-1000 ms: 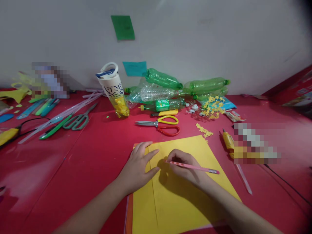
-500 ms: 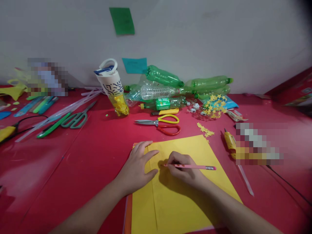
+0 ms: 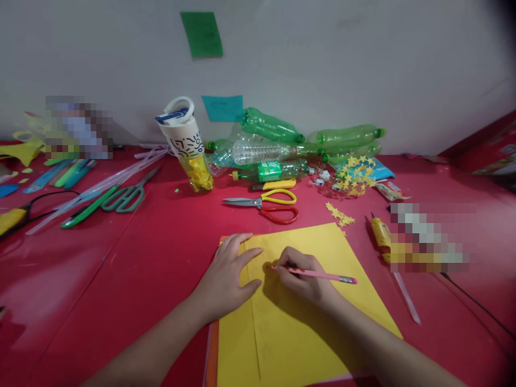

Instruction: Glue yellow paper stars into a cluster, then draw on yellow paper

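Observation:
Yellow paper (image 3: 306, 344) lies in front of me on top of other coloured sheets, with a straight crease or edge running down its left part. My left hand (image 3: 229, 279) rests with fingers spread over the paper's left edge. A pink pencil (image 3: 318, 274) with a pink eraser is pinched in my right hand (image 3: 302, 277), its tip at the paper near the upper middle. Faint marks show on the paper; their shape is too weak to make out. Just beyond the sheet lie scissors (image 3: 262, 203) with one yellow and one red handle.
Plastic bottles (image 3: 270, 126) lie along the wall beside a white-topped tumbler (image 3: 181, 137). Yellow stars (image 3: 355, 174), a yellow cutter (image 3: 279, 185) and a yellow glue gun (image 3: 381, 234) lie around the paper. Grey-green scissors (image 3: 124, 199) and a green cutter (image 3: 89, 208) are at left.
My right hand has shifted slightly, and the pencil has tilted so its tip sits a little higher on the paper. My left hand stays where it was.

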The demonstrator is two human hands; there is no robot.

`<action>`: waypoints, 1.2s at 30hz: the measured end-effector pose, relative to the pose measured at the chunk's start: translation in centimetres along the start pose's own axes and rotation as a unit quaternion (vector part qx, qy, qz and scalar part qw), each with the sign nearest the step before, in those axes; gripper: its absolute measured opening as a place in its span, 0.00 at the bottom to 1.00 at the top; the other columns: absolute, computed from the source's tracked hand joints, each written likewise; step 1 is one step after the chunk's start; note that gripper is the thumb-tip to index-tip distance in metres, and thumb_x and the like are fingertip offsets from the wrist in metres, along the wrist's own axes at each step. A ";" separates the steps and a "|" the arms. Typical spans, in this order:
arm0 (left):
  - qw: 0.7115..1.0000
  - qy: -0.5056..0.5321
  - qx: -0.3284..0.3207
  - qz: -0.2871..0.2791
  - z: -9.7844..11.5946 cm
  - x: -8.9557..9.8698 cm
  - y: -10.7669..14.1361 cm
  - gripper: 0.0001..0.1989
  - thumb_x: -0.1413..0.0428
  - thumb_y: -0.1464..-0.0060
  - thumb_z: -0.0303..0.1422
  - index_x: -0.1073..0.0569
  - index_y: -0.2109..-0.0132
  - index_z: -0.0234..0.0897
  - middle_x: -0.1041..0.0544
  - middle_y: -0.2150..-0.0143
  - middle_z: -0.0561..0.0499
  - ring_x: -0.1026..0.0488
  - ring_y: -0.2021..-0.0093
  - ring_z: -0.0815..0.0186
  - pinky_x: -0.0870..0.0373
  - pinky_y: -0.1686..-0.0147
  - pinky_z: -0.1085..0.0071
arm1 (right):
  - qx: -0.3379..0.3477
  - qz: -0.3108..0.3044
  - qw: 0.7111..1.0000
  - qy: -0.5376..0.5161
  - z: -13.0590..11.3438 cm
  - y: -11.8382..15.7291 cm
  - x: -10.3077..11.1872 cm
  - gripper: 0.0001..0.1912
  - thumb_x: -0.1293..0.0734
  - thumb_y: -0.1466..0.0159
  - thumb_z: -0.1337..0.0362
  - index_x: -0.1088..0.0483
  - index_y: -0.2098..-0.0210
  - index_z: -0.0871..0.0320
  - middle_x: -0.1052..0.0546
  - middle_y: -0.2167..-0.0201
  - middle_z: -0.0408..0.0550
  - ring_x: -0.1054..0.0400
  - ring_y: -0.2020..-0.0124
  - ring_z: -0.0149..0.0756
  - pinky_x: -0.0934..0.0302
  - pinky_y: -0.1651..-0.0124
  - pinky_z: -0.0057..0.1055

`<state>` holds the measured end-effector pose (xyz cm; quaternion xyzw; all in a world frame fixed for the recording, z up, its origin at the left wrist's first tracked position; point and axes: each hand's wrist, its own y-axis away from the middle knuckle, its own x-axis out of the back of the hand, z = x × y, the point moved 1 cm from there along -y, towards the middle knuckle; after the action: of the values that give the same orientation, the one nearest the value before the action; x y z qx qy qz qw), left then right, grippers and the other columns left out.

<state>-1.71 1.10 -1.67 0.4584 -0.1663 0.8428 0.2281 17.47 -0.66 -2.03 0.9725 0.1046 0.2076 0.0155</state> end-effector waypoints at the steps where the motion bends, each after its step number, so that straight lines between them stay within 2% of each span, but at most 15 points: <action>1: 1.000 0.002 -0.001 0.001 0.0 0.0 0.0 0.23 0.44 0.51 0.35 0.35 0.46 0.47 0.45 0.40 0.47 0.49 0.40 0.52 0.48 0.43 0.49 | 0.001 0.002 1.000 0.004 0.0 0.0 0.1 0.05 0.39 0.45 0.69 0.38 0.77 0.58 0.35 0.82 0.39 0.44 0.80 0.27 0.50 0.77 0.23; 10: 1.000 -0.004 -0.006 -0.003 0.0 0.1 -0.1 0.21 0.44 0.50 0.36 0.32 0.47 0.48 0.46 0.40 0.47 0.49 0.40 0.53 0.49 0.42 0.50 | 0.013 0.017 1.000 -0.003 0.2 -0.1 0.0 0.05 0.40 0.43 0.68 0.38 0.75 0.58 0.35 0.82 0.39 0.45 0.80 0.27 0.50 0.77 0.23; 19: 1.000 -0.003 -0.003 0.000 -0.1 0.0 0.0 0.21 0.44 0.51 0.36 0.32 0.48 0.48 0.45 0.40 0.47 0.49 0.40 0.53 0.50 0.42 0.50 | 0.001 0.012 1.000 0.002 0.1 -0.3 0.2 0.04 0.40 0.48 0.70 0.41 0.78 0.58 0.38 0.83 0.36 0.48 0.81 0.25 0.54 0.79 0.22; 27: 1.000 0.000 0.000 -0.002 0.1 0.1 0.0 0.21 0.44 0.50 0.36 0.32 0.48 0.48 0.45 0.40 0.47 0.49 0.40 0.54 0.51 0.42 0.50 | 0.035 -0.006 0.999 -0.009 0.4 -0.3 0.3 0.06 0.41 0.49 0.72 0.44 0.78 0.57 0.41 0.83 0.35 0.50 0.81 0.25 0.56 0.79 0.23; 36: 1.000 0.000 0.003 -0.008 0.0 0.1 -0.1 0.21 0.44 0.50 0.36 0.33 0.47 0.48 0.46 0.40 0.47 0.50 0.40 0.54 0.51 0.41 0.50 | 0.031 -0.018 0.999 0.002 0.4 -0.3 0.4 0.06 0.41 0.49 0.73 0.44 0.79 0.57 0.41 0.84 0.36 0.50 0.81 0.25 0.57 0.79 0.23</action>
<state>-1.74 1.18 -1.57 0.4603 -0.1602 0.8414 0.2335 17.93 -0.24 -2.25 0.9699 0.1290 0.2063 -0.0113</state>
